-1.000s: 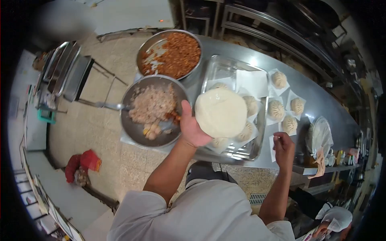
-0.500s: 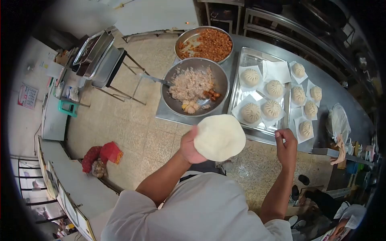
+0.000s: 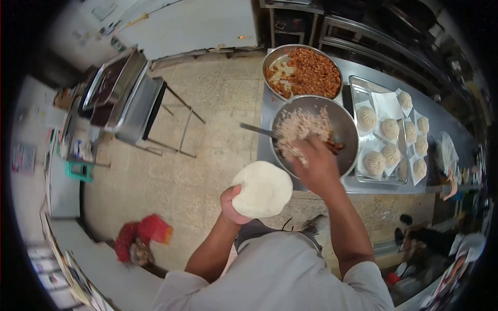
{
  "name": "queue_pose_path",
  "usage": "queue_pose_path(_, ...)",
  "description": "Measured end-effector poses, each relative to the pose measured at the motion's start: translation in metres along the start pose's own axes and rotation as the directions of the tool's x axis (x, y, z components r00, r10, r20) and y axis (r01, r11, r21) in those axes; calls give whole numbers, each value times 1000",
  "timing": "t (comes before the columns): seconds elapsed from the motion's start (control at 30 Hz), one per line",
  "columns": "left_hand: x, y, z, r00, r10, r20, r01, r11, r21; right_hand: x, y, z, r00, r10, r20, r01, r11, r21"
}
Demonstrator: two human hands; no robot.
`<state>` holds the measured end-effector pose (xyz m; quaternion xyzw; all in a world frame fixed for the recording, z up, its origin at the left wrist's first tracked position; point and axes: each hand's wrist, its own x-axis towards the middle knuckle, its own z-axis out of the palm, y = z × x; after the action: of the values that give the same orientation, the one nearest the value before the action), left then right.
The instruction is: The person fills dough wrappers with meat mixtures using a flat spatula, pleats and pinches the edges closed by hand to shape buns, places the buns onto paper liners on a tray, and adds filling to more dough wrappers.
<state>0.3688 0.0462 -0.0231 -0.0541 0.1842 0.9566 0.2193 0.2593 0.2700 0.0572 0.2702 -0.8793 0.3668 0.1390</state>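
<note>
A flat, round dough wrapper (image 3: 263, 189) lies across my left hand (image 3: 231, 205), with the thumb over its edge. My right hand (image 3: 317, 167) reaches into a large metal bowl (image 3: 348, 132) of pale minced filling (image 3: 303, 124). Its fingertips are at the filling, blurred and partly hidden, so their grip does not show. A flat metal utensil (image 3: 258, 129) leans out over the bowl's left rim, its far end in the filling. Some darker brown filling (image 3: 336, 147) sits at the right of the pale mince.
Behind the bowl stands a round pan (image 3: 280, 78) of reddish-brown chopped filling. On the right, a metal tray (image 3: 381, 179) carries several pleated buns (image 3: 374, 163) on paper squares, with more buns beside it. A metal rack (image 3: 132, 103) stands left; another person (image 3: 469, 246) is at lower right.
My right hand has moved from the tray's front edge into the filling bowl. My left hand and the wrapper have shifted slightly left and down. The view has also shifted.
</note>
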Motion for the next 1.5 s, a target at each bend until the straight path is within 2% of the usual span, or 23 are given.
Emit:
queue_pose_path(0.13,-12,85,-42,997,33,-73,-35,999,-23,71,-35,97,993,100,62,-88,980,-181)
queue_pose_path(0.2,-8,123,-47,994,27,-102,-25,999,24,79,-28,129,986,147,80,-121,957,-263)
queue_pose_path(0.27,9,151,-42,994,61,-88,-57,997,48,84,-10,137,953,245,179,-168,917,-362)
queue_pose_path(0.3,18,160,-44,996,42,-83,-38,998,42,81,-5,126,945,288,156,-233,926,-296)
queue_pose_path(0.37,36,174,-48,1000,30,-1,-30,999,-41,67,16,97,981,189,-33,-191,959,-211)
queue_pose_path(0.43,57,183,-45,1000,16,1,-16,999,-46,61,10,45,929,344,-139,-365,915,-173)
queue_pose_path(0.5,76,187,-42,1000,1,-7,-1,999,-39,31,27,13,735,665,-130,-659,747,93)
queue_pose_path(0.53,85,189,-40,999,-12,-38,12,1000,3,22,31,-4,723,677,-138,-669,736,103)
queue_pose_path(0.6,103,196,-34,996,-45,-74,50,996,68,10,33,-26,645,760,78,-734,645,-211)
queue_pose_path(0.63,109,197,-30,996,-62,-66,65,997,48,7,33,-22,632,772,76,-750,633,-194)
queue_pose_path(0.7,124,201,-24,994,-88,-62,90,996,27,6,34,-15,623,771,130,-623,590,-513)
queue_pose_path(0.73,131,206,-22,991,-123,-46,125,990,63,7,36,-16,612,780,130,-633,582,-510)
queue_pose_path(0.8,150,211,-23,985,-167,-34,169,980,104,15,38,-20,599,753,274,-466,605,-646)
queue_pose_path(0.83,161,216,-25,986,-164,-29,166,980,108,19,35,-28,593,759,271,-478,602,-640)
queue_pose_path(0.9,177,226,-26,985,-170,-30,172,979,108,24,22,-54,652,757,38,-585,535,-609)
queue_pose_path(0.97,200,236,-26,984,-176,-16,176,984,-6,36,13,-68,629,777,-35,-648,500,-574)
queue_pose_path(1.03,230,250,-38,973,-229,-9,229,972,59,51,17,-65,627,760,-169,-729,497,-471)
queue_pose_path(1.07,244,257,-48,958,-285,-25,285,949,133,60,23,-56,617,766,-181,-736,481,-477)
queue_pose_path(1.13,276,268,-70,934,-355,32,351,932,92,82,33,-27,629,741,-237,-760,521,-389)
queue_pose_path(1.2,311,282,-86,897,-431,94,429,902,51,112,41,8,598,750,-284,-784,473,-402)
queue_pose_path(1.27,339,297,-98,849,-528,35,522,847,104,144,46,33,587,760,-279,-780,438,-447)
queue_pose_path(1.37,372,320,-101,794,-606,42,600,793,107,173,61,58,552,779,-299,-799,390,-458)
queue_pose_path(1.5,400,337,-96,797,-602,44,599,798,68,205,72,67,511,779,-362,-818,313,-482)
